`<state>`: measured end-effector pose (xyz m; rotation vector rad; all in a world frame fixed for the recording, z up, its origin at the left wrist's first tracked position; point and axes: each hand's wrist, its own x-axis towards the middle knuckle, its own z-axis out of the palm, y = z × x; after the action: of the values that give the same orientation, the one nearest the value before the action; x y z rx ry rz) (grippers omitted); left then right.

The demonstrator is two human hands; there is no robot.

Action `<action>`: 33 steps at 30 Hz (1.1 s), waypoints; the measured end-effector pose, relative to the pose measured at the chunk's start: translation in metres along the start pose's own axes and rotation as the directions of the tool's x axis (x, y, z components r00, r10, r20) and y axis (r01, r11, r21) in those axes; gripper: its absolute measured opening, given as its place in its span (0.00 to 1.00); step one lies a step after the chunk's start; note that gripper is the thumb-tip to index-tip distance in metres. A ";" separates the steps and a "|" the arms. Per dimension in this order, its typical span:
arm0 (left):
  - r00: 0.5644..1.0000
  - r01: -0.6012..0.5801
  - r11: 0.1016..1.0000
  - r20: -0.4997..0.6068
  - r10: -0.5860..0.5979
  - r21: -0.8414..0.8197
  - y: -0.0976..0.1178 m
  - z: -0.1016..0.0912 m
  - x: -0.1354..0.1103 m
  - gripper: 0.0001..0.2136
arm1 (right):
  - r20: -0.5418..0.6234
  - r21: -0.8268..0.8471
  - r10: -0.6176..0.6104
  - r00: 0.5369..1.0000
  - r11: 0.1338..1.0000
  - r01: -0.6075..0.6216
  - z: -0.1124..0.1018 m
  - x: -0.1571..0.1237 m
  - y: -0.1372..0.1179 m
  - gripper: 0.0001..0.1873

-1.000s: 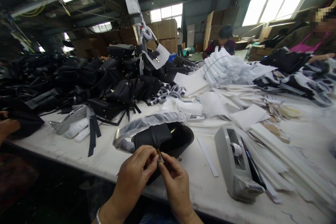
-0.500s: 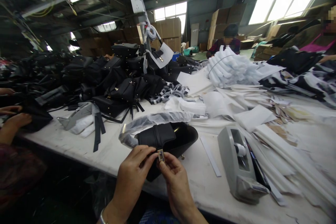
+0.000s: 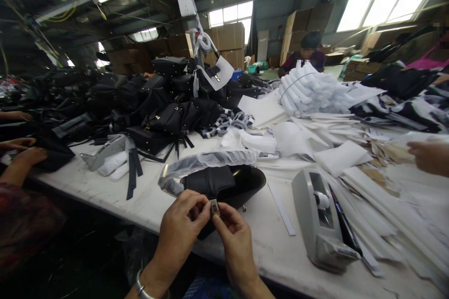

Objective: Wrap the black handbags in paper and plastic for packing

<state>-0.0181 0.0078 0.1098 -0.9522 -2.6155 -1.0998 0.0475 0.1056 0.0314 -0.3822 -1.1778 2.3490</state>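
Observation:
A black handbag (image 3: 245, 191) lies on the table in front of me, its handle (image 3: 210, 156) wrapped in clear plastic film. At the end of the bag's strap flap is a small metal clasp (image 3: 214, 207), pinched between the thumb and fingers of my right hand (image 3: 236, 233). My left hand (image 3: 184, 229) is closed beside the clasp, thumb against the bent fingers. Whatever it pinches is hidden or too small to name. A small metal stud (image 3: 244, 208) sticks out from the bag's front.
A grey tape dispenser (image 3: 317, 224) stands at right, with a white strip (image 3: 281, 209) beside it. Black bags (image 3: 168, 117) are heaped behind. White paper sheets (image 3: 379, 205) cover the right side. Co-workers' hands (image 3: 30, 152) work at left; another co-worker's hand (image 3: 433, 155) shows at right.
My left fingers have curled in more and shifted slightly beside the clasp; my right hand still holds it. A co-worker's hand has come in at the right edge. The view has shifted slightly.

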 end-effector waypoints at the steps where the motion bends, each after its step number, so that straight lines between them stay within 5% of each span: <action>1: 1.000 0.007 1.000 -0.006 -0.007 0.002 0.001 0.002 0.000 0.07 | -0.001 -0.008 -0.008 1.000 1.000 0.008 -0.001 0.000 0.001 0.16; 21: 0.978 -0.130 0.984 -0.149 0.148 0.124 -0.002 0.011 -0.015 0.05 | 0.034 -0.336 -0.140 0.990 0.931 0.143 0.000 -0.005 -0.007 0.13; 33: 0.965 0.176 0.928 -0.129 -0.228 -0.329 0.010 0.020 -0.014 0.09 | 0.066 -0.443 -0.258 0.964 0.858 0.260 -0.001 -0.007 -0.011 0.12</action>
<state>0.0009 0.0199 0.0964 -0.6127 -2.4903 -1.6113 0.0566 0.1084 0.0400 -0.3438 -1.6647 1.8357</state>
